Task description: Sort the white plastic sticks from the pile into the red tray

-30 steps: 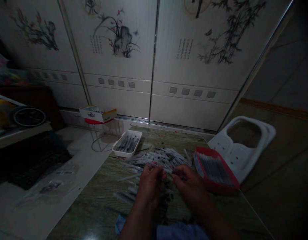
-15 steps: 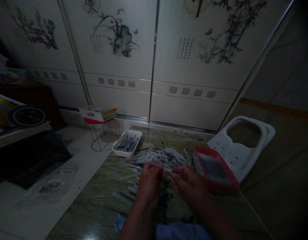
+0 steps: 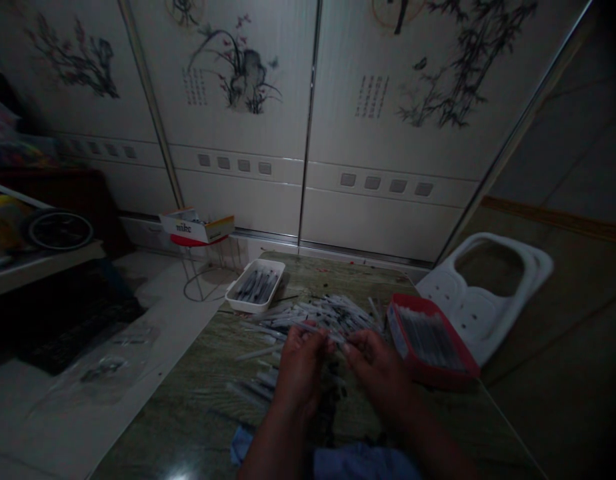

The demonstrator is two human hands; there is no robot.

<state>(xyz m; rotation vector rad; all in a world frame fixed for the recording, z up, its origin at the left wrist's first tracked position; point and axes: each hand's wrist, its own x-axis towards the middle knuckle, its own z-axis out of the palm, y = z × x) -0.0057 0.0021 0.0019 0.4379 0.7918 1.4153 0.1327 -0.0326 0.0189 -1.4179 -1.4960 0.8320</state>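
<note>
My left hand is closed on a thin pale pen-like stick above the table. Just to its right, my right hand pinches at the right end of the same stick, its fingertips close to the left ones. Beyond both hands lies a loose pile of whitish pen-like sticks with dark tips. More sticks lie left of my left wrist, and small dark pieces are scattered between my forearms. The fine detail at the fingertips is too dim to make out.
A white tray of pens stands at the table's far left; a red box full of sticks is at the right. Behind are a white plastic chair, a red stool carrying a cardboard box, and sliding doors.
The view has shifted very slightly. Both hands keep nearly the same position and hold on the stick.
</note>
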